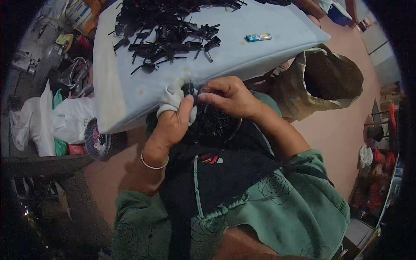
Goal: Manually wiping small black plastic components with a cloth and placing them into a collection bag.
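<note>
From where I stand, the L hand (175, 120) has its fingers closed on a bunched whitish cloth (170, 102) and a small black part (188, 89), held right at the desk's (104, 82) near edge, L of that edge's middle. R hand (234, 96) is just beside it, thumb & index fingers pinched together; can't tell if there's anything thin between them. Main risk, IMO: the part's small and dark, so if the cloth slips or the L thumb eases off, it'd prob. drop past the near edge into the lap heap (212, 125) of similar dark pcs and be hard to pick out. The desk pile (167, 37) looks loose, w/ thin prongs sticking out, so a sleeve or cloth snagging one could poss. drag several along. Qty: 1 part in hand, 1 cloth, 1 small bright packet (258, 37) set in from the near edge toward the R corner, 1 brown sack (299, 89) standing open off the desk's near edge, R side. Desk pile, far L area up to the far edge: overlapping, can't count, dozens approx. Lap heap: too dark to count. Bracelets: 1 (154, 167), L wrist.
</note>
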Demonstrator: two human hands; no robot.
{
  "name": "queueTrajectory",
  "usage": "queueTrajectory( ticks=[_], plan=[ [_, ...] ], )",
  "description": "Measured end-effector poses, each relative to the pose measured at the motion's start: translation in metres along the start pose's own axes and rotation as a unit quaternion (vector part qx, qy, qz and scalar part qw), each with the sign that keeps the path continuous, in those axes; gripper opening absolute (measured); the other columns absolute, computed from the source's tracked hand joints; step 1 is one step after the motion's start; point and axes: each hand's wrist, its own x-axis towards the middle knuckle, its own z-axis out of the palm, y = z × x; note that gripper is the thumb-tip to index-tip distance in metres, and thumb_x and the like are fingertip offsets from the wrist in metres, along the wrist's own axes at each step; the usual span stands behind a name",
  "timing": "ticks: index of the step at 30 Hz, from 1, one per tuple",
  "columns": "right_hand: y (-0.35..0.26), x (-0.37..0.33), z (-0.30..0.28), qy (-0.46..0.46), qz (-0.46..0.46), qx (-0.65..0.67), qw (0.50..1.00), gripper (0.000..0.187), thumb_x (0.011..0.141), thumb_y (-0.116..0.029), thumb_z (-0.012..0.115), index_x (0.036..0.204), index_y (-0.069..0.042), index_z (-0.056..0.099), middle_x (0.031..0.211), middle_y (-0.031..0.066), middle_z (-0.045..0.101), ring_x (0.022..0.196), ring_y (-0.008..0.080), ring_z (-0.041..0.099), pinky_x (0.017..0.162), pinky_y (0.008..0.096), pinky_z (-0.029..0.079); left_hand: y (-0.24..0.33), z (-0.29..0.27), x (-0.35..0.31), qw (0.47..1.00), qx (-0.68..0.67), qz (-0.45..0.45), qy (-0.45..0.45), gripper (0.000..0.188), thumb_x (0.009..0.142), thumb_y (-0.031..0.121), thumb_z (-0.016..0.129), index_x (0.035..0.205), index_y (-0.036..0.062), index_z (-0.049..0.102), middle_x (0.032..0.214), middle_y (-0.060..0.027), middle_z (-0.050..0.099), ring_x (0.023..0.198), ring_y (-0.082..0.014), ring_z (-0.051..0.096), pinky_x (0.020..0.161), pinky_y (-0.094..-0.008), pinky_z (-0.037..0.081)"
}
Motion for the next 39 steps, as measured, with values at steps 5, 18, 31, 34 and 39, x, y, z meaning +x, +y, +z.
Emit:
queueTrajectory(
  ticks=[5, 18, 31, 34, 39],
  plan=[
    [0.008, 0.0, 0.011, 0.004, 0.028, 0.107, 0.994, 0.023, 0.084, -0.021, 0.054, 0.079, 0.001, 0.055, 0.06, 0.0125, 0.05, 0.052, 0.0172, 0.044, 0.052, 0.03, 0.04, -0.013, 0.003, 0.006, 0.991, 0.077, 0.11, -0.015, 0.028, 0.08, 0.004, 0.042, 0.108, 0.0021, 0.045, 0.086, -0.0082, 0.051, 0.071, -0.0142, 0.05, 0.065, -0.0266, 0.042],
    [0.012, -0.003, 0.031, -0.014, 0.052, 0.117, 0.992, 0.029, 0.09, -0.022, 0.044, 0.073, 0.001, 0.05, 0.059, 0.0075, 0.045, 0.058, 0.0103, 0.038, 0.053, 0.0291, 0.037, -0.008, 0.01, 0.0, 0.963, 0.209, 0.167, 0.022, 0.027, 0.077, 0.006, 0.046, 0.104, 0.0015, 0.046, 0.089, -0.0188, 0.053, 0.085, -0.0334, 0.052, 0.076, -0.0363, 0.042],
    [0.057, 0.035, -0.014, 0.182, 0.034, -0.416, 0.89, 0.021, 0.077, -0.024, 0.057, 0.079, -0.005, 0.049, 0.069, 0.0158, 0.057, 0.063, 0.0344, 0.057, 0.053, 0.0424, 0.045, -0.023, 0.0, 0.011, 0.967, 0.214, 0.13, 0.042, 0.029, 0.083, 0.013, 0.055, 0.109, -0.0001, 0.051, 0.083, -0.0106, 0.06, 0.077, -0.0169, 0.056, 0.071, -0.0276, 0.045],
    [0.044, 0.018, -0.009, 0.201, -0.001, -0.415, 0.887, 0.015, 0.073, -0.018, 0.056, 0.078, -0.006, 0.048, 0.068, 0.014, 0.055, 0.062, 0.0336, 0.056, 0.052, 0.0412, 0.044, -0.014, 0.003, 0.018, 0.934, 0.272, 0.203, 0.11, 0.027, 0.078, 0.013, 0.058, 0.1, -0.0014, 0.054, 0.091, -0.0201, 0.057, 0.081, -0.0311, 0.057, 0.072, -0.0363, 0.044],
    [0.022, -0.001, -0.003, 0.074, -0.248, -0.375, 0.89, 0.015, 0.07, -0.012, 0.055, 0.083, -0.006, 0.05, 0.064, 0.0068, 0.047, 0.054, 0.0272, 0.052, 0.048, 0.0366, 0.043, -0.021, 0.011, 0.031, 0.942, 0.237, 0.197, 0.134, 0.026, 0.079, 0.014, 0.059, 0.098, -0.0022, 0.053, 0.087, -0.0196, 0.057, 0.077, -0.0284, 0.057, 0.067, -0.0354, 0.044]
  ],
)
